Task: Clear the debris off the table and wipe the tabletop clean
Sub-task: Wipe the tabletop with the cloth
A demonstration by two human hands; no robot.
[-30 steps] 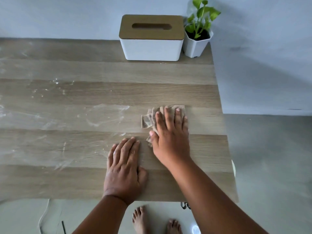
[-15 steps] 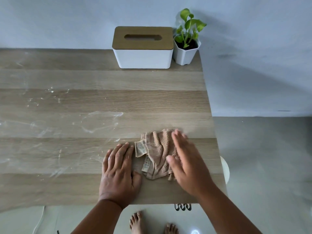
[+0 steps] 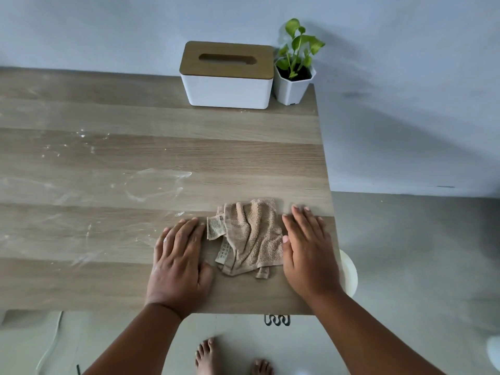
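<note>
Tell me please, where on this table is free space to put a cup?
Bare wood lies between the tissue box and the cloth. Left of there, white smears. Crowded: back right corner with the plant pot; front edge, left hand, right hand.

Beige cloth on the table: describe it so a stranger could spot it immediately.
On the wood-grain table, look to the near right corner, in front of the white tissue box with wooden lid. Between the flat left hand and right hand lies the crumpled beige terry cloth, the only fabric, with printed care tags showing.
</note>
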